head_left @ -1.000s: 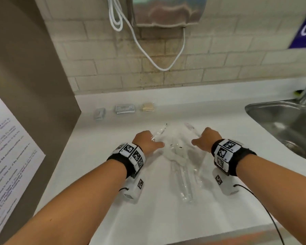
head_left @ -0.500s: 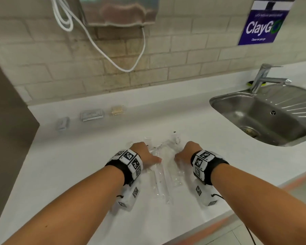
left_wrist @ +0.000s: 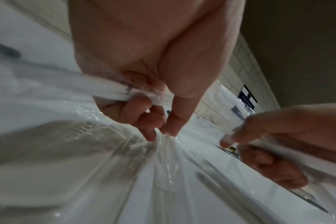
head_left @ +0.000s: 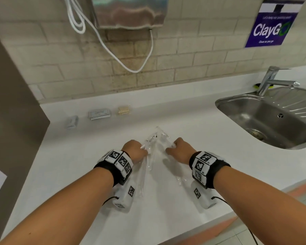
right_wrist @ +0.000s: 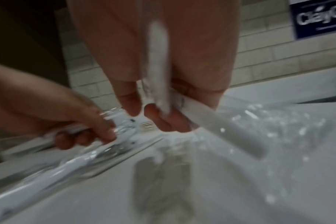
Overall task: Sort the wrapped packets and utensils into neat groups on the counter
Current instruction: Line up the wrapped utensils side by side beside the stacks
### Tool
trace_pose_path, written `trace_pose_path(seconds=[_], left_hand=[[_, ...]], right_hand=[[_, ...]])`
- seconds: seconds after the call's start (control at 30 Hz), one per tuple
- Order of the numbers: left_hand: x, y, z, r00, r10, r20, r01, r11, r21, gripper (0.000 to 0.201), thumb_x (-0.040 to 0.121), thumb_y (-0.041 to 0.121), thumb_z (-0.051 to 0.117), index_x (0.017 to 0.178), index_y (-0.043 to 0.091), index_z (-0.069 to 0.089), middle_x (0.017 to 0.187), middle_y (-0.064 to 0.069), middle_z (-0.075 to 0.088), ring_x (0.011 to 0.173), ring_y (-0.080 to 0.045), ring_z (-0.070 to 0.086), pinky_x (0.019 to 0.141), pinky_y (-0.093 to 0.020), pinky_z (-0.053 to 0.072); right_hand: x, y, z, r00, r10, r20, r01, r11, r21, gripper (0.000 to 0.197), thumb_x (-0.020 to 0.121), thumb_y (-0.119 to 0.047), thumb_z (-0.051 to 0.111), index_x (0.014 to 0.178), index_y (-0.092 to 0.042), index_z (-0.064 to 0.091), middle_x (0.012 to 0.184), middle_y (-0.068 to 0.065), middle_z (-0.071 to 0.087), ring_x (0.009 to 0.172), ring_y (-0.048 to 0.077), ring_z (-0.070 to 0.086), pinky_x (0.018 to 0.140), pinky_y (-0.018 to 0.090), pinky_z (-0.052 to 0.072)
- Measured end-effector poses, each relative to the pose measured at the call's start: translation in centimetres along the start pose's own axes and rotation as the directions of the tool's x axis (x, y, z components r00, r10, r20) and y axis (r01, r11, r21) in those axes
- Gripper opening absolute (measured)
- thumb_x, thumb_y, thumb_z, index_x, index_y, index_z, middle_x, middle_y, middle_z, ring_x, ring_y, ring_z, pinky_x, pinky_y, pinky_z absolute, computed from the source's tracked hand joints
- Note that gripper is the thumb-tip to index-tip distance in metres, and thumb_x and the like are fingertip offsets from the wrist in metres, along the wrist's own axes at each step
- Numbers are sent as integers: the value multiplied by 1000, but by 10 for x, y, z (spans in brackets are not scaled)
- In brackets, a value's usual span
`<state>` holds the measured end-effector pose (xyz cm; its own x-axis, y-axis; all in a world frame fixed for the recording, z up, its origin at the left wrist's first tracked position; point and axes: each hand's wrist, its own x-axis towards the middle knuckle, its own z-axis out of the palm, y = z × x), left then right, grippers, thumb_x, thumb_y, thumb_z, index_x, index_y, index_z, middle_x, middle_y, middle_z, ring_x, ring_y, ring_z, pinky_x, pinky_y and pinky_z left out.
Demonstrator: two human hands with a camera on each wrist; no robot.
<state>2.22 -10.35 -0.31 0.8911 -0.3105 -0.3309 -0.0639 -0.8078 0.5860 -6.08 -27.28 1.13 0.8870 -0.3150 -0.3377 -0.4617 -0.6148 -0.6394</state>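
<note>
Both hands down on the white tabletop (head_left: 64, 167), near centre, each with fingers curled round clear-wrapped plastic utensils (head_left: 153, 144).

Left hand (head_left: 135, 150): thumb and fingers clamp a bunch of wrappers; left wrist view shows a white handle (left_wrist: 109, 89) running through the palm, film bunched at the fingertips (left_wrist: 152, 136).

Right hand (head_left: 181, 150): also gripping; right wrist view shows two white handles (right_wrist: 157, 63) passing between thumb and fingers, blurred.

The two bundles form a V: far tips meet just beyond the knuckles, near ends splay out under each wrist. Exact utensil type: can't tell, film and blur hide it.

Far left along the back of the tabletop, a row well apart from the hands: small grey packet (head_left: 72, 121), silver wrapped packet (head_left: 100, 114), tan packet (head_left: 124, 110) — side by side, not touching.

Steel sink (head_left: 265, 121) at right with tap (head_left: 272, 80) behind it. Wall behind: brick tile, steel dispenser (head_left: 129, 13) with white cable (head_left: 102, 39), purple "ClayGo" sign (head_left: 270, 27).
</note>
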Motion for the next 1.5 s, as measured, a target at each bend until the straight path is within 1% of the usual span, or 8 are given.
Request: trace_pose_path(seconds=[0.13,0.27,0.4,0.53,0.67,1.0,1.33,1.5], left_hand=[[-5,1,-1,1000,16,-13,-17,993,-117,19,82,16,59,66,7,55,71,-11,56,63,-24,52,59,-28,40],[-15,-3,-18,987,51,-150,-89,963,-254,18,87,16,54,72,8,58,81,-10,58,71,-24,54,63,-30,44],[-25,-14,-45,953,42,-299,-156,916,-369,13,87,19,58,80,11,65,98,-9,68,82,-26,59,84,-40,51],[-35,-23,-54,947,32,-320,-174,888,-426,12,87,21,60,76,19,63,99,-12,70,74,-20,56,65,-32,46],[-41,-29,-54,952,32,-305,-172,877,-448,10,87,21,61,78,17,64,102,-15,70,72,-18,54,57,-27,40],[-8,-2,-57,957,47,-286,-186,857,-481,13,87,19,62,74,18,61,94,-7,68,64,-12,51,54,-24,38],[108,76,-62,975,-37,-219,-82,855,-513,15,85,14,64,73,4,61,77,-13,56,64,-23,49,49,-23,33],[179,84,-50,972,-160,-171,70,896,-439,16,81,13,64,68,5,63,58,-5,55,42,-15,44,40,-16,30]], right_hand=[[-2,-10,23,994,-95,60,99,994,-57,31,82,-37,67,77,-13,47,71,-2,48,61,13,45,54,22,35],[1,-11,33,997,-82,-15,82,997,-10,25,88,-26,55,72,-15,39,70,-3,43,59,10,40,51,23,31],[-2,-24,47,997,-21,68,26,996,-80,43,84,-45,62,64,-15,39,63,-1,47,54,12,44,49,22,34],[-4,-40,66,996,43,77,-32,990,-140,50,73,-56,71,73,-12,48,66,-1,49,60,13,50,53,21,40],[-3,-51,68,997,68,45,-58,981,-187,38,72,-37,77,79,-13,49,68,-1,50,73,20,57,60,25,48],[37,-55,-9,997,-16,75,27,989,-146,28,76,-20,73,57,-11,54,60,4,56,49,15,47,50,22,40],[159,-77,-87,995,-82,49,85,993,-78,17,71,-15,73,69,-9,57,61,7,57,50,19,47,49,23,40],[231,-76,-82,992,-29,125,49,986,-157,23,74,-17,72,69,-12,51,71,7,55,64,20,51,61,26,43]])
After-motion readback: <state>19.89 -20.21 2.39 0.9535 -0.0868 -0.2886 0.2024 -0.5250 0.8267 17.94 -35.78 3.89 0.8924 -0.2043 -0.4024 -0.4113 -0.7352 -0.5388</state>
